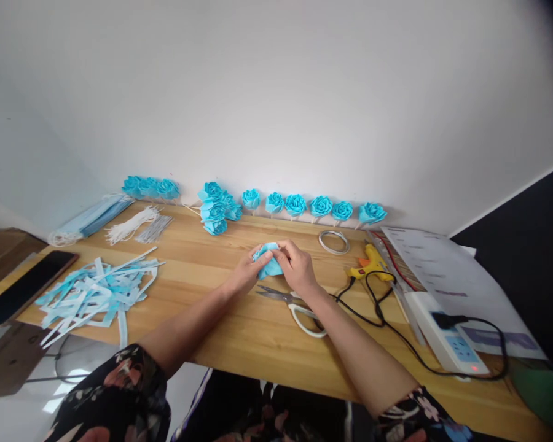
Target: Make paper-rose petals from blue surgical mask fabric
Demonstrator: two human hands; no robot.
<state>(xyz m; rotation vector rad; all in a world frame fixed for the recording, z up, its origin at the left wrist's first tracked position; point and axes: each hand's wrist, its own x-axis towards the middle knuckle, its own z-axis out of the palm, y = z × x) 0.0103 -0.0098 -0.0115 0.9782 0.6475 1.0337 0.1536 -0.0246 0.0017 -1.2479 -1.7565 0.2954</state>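
Both hands meet over the middle of the wooden table [239, 331], fingers closed around a small folded piece of light blue material [270, 267]. My left hand [249, 269] pinches its left side, with the thumb across the front. On the right side, my right hand [297, 264] grips it with thumb and fingers. Just below the hands lie scissors [299, 305] with white handles, partly under the right forearm. Behind, blue flowers [295, 205] stand in a row against the wall, and several more are bunched in a cluster [215, 209].
Left: blue strips [102, 294], a phone [27, 285], face masks [96, 218], white cords [133, 224] and grey pieces [154, 229]. Right: a wire coil [334, 242], a yellow glue gun [373, 263] with black cable, a power strip [449, 337] and printed paper [461, 282].
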